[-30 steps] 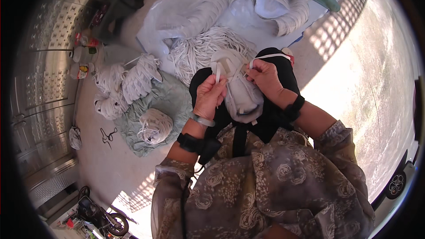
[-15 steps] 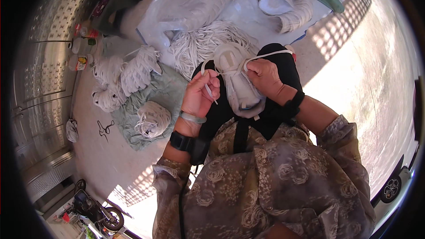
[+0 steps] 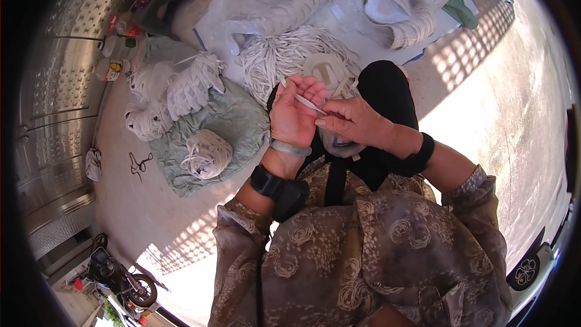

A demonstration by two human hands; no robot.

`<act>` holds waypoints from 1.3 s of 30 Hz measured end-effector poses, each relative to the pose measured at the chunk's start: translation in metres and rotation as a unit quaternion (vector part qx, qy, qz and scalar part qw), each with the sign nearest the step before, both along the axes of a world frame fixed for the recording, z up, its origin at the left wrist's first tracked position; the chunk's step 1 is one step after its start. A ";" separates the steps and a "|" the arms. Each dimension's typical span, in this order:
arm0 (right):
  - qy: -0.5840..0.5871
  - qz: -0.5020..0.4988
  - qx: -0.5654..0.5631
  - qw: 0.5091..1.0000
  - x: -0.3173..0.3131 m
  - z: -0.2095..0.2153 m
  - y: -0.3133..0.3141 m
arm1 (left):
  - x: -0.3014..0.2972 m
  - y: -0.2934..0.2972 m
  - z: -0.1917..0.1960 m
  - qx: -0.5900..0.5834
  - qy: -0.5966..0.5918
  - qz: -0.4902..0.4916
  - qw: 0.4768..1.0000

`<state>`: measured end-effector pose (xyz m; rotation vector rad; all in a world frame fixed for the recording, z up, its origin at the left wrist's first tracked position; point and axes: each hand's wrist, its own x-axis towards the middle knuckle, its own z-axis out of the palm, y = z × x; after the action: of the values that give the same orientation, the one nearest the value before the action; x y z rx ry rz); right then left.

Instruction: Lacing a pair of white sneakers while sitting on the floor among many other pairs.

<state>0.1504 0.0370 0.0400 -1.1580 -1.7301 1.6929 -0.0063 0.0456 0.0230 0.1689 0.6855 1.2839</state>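
Observation:
A whitish shoe (image 3: pixel 327 68) rests between my knees, its middle hidden behind my hands. Above it a flat white shoelace (image 3: pixel 310 104) runs slantwise across my left palm. My left hand (image 3: pixel 296 112) is turned palm up, its thumb pressing the lace against the index finger while the other fingers curl loosely. My right hand (image 3: pixel 354 122) pinches the lower end of the same lace between thumb and fingers, close to the left palm.
Beyond my knees lies a heap of white laces (image 3: pixel 260 63). Rows of whitish shoes (image 3: pixel 375 6) sit on a pale sheet. To the left, bundled laces (image 3: pixel 207 154) rest on a green cloth (image 3: pixel 242 106), with jars (image 3: pixel 111 69) by a metal door (image 3: pixel 54 91). A motorbike (image 3: pixel 121 275) stands lower left.
My right hand has let go of the lace part at the shoe's right side and moved left to the lace end at my left hand. My left hand has turned palm up and shifted right.

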 end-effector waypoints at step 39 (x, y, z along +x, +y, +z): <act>-0.048 -0.146 0.094 0.984 0.041 -0.039 0.003 | 0.002 -0.005 -0.054 0.205 0.699 -0.068 0.681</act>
<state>0.1911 0.0403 0.0010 -1.3477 -1.6396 1.2915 -0.0040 0.0407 -0.0311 1.6787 1.6042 0.9483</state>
